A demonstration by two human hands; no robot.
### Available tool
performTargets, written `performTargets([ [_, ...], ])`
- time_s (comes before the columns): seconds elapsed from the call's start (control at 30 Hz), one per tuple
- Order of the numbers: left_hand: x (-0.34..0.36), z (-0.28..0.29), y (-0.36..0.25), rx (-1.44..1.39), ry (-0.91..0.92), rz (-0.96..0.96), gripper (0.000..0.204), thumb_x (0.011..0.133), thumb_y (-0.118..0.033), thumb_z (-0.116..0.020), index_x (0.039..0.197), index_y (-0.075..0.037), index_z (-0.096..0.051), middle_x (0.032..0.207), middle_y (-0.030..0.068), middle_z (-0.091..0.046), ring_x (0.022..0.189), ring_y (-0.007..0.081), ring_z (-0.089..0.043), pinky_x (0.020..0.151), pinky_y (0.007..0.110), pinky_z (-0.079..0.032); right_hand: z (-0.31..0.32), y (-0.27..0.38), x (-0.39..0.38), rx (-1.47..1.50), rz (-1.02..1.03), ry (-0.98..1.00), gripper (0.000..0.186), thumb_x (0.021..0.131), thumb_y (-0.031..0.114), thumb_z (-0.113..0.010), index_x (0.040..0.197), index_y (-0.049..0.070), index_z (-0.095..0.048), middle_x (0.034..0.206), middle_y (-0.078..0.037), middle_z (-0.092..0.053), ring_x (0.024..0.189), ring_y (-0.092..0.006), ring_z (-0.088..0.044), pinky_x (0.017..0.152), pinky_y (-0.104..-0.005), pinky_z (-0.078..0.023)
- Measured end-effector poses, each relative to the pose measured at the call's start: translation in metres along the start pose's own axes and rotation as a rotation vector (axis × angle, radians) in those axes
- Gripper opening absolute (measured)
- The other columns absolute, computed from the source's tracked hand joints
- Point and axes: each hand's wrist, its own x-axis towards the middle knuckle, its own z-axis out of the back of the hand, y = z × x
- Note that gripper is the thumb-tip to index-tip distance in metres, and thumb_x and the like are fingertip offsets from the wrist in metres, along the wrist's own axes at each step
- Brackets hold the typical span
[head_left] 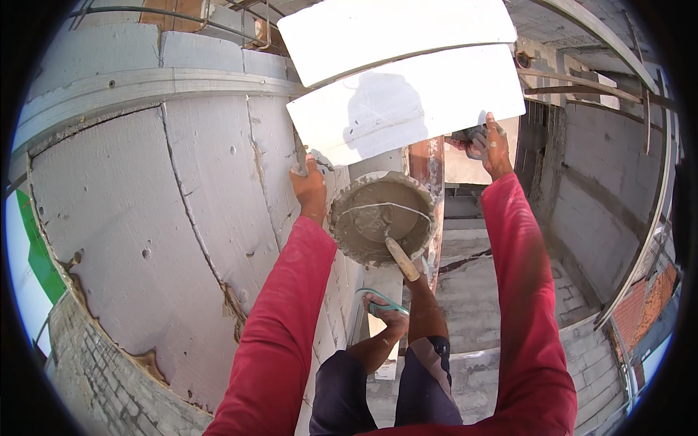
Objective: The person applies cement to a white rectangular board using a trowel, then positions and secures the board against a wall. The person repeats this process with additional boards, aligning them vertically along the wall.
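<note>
A long white lightweight concrete block (458, 91) lies across the upper middle, brightly sunlit, with a rounded shadow on its face. My left hand (311, 190) is closed at its lower left corner. Near the lower right corner, my right hand (496, 152) grips the same block, thumb on the face and grey-smeared fingers bent below the edge. Directly behind it sits a second white block (392, 36), separated by a thin dark gap. Between my forearms is a round bucket (336, 218) of wet grey mortar (374, 200). A trowel (402, 259) rests in it, wooden handle toward me.
On the left rises a pale block wall (131, 196) with a grey ledge (138, 83) along it. My sandalled foot (385, 309) is on a narrow board below the bucket. Farther down at right are steps (465, 254). Wooden poles (582, 83) cross the upper right.
</note>
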Motion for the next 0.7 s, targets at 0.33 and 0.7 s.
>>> performTargets([
  [0.33, 0.037, -0.012, 0.002, -0.184, 0.42, -0.079, 0.086, 0.107, -0.064, -0.048, 0.161, 0.003, -0.034, 0.165, 0.0154, -0.039, 0.151, 0.0272, -0.038, 0.126, 0.045, -0.026, -0.054, 0.006, -0.008, 0.306, -0.07, 0.024, 0.068, 0.107, 0.043, -0.063, 0.156, 0.001, -0.042, 0.15, -0.013, -0.055, 0.138, -0.0274, -0.055, 0.114, -0.0454, -0.047],
  [0.7, -0.005, 0.05, -0.106, -0.002, 0.369, 0.246, 0.061, 0.105, -0.045, -0.051, 0.157, -0.013, -0.046, 0.147, 0.0103, -0.054, 0.127, 0.0313, -0.056, 0.106, 0.056, -0.043, -0.093, 0.111, -0.077, -0.475, 0.235, -0.325, 0.121, 0.084, 0.067, -0.08, 0.162, -0.007, -0.023, 0.155, -0.033, -0.038, 0.135, -0.0467, -0.054, 0.098, -0.0565, -0.056],
])
